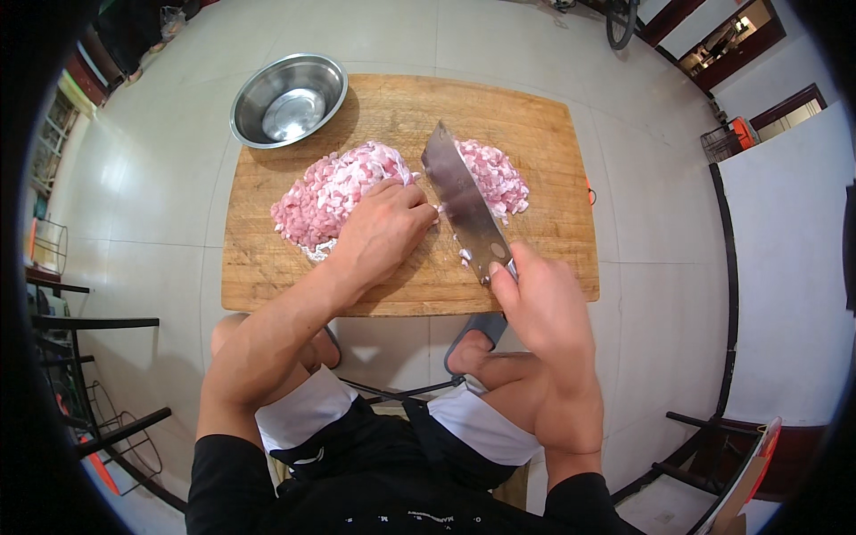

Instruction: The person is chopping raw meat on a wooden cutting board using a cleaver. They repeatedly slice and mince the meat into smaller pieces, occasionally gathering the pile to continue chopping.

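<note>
My right hand [546, 299] grips the handle of a broad cleaver [470, 207], its blade slanting away up and left over the wooden cutting board [374, 299]. Right of the blade lies a smaller heap of diced pink meat [492, 178], partly hidden by the steel. A larger heap of diced meat [334, 196] spreads over the left half of the board. My left hand [385, 227] rests at that heap's right edge with fingers curled down. Its fingertips are hidden, and whatever they hold cannot be made out. A few small bits [465, 256] lie beside the blade.
A steel bowl [290, 102] stands on the board's far left corner, with no food visible inside. Black-framed racks or chairs [98, 323] are at the left. A white panel [789, 267] rises at the right. My knees and slippers [477, 339] are below the near edge.
</note>
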Demonstrator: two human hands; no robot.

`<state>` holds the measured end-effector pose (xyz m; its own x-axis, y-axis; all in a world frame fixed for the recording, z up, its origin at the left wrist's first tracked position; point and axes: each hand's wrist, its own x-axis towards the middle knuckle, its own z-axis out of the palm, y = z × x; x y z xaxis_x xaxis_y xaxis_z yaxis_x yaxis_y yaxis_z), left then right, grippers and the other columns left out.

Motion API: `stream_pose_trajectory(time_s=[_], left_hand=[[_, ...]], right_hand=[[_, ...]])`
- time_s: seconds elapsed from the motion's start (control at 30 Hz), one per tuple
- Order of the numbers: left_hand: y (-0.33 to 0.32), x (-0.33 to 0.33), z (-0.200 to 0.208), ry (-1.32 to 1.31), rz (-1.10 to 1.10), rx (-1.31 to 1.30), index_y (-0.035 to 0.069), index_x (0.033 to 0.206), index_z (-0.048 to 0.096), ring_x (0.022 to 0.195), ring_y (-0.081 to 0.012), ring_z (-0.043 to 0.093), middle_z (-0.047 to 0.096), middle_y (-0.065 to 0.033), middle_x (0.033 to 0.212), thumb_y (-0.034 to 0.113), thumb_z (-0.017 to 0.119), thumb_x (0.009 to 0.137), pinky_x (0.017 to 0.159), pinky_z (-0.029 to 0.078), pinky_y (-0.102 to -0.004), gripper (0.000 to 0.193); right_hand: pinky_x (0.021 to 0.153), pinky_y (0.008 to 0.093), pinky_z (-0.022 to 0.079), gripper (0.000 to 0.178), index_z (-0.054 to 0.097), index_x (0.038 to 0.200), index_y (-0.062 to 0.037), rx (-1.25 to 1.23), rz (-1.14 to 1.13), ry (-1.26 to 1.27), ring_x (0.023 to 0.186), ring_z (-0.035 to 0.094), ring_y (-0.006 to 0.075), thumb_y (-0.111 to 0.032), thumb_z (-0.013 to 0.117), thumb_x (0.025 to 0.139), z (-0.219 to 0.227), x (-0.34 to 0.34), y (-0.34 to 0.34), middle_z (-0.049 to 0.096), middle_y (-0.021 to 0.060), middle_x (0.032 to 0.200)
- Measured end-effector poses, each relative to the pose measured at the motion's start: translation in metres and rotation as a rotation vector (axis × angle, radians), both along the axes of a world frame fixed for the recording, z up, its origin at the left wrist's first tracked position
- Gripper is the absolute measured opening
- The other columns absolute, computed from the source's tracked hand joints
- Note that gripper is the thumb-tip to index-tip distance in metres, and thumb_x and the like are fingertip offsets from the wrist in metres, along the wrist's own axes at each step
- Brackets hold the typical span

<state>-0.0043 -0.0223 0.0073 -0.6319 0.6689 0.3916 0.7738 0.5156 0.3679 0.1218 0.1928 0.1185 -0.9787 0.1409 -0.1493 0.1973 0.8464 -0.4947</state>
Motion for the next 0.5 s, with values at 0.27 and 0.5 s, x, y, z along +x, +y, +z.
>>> stream_pose_trajectory(time_s=[0.27, 0.5], left_hand=[[0.002, -0.004, -0.001, 0.004, -0.028, 0.012, 0.009, 0.104, 0.079, 0.105, -0.0313, 0.069, 0.071, -0.0077, 0.102, 0.012, 0.078, 0.092, 0.100, 0.053, -0.0440, 0.013], [0.001, -0.008, 0.004, -0.012, -0.168, 0.027, 0.009, 0.099, 0.080, 0.100, -0.0305, 0.070, 0.071, -0.0077, 0.096, 0.012, 0.078, 0.091, 0.100, 0.053, -0.0441, 0.009]], right_hand=[[0.080, 0.0640, 0.057, 0.028, 0.066, 0.105, 0.0033, 0.087, 0.080, -0.095, 0.090, 0.073, 0.0545, -0.024, 0.061, 0.111, -0.005, -0.008, -0.015, 0.075, 0.0317, 0.091], [0.076, 0.0600, 0.059, 0.030, 0.066, 0.106, 0.0062, 0.074, 0.072, 0.159, 0.081, 0.076, 0.0494, -0.023, 0.060, 0.110, -0.041, -0.058, -0.014, 0.075, 0.0308, 0.088]])
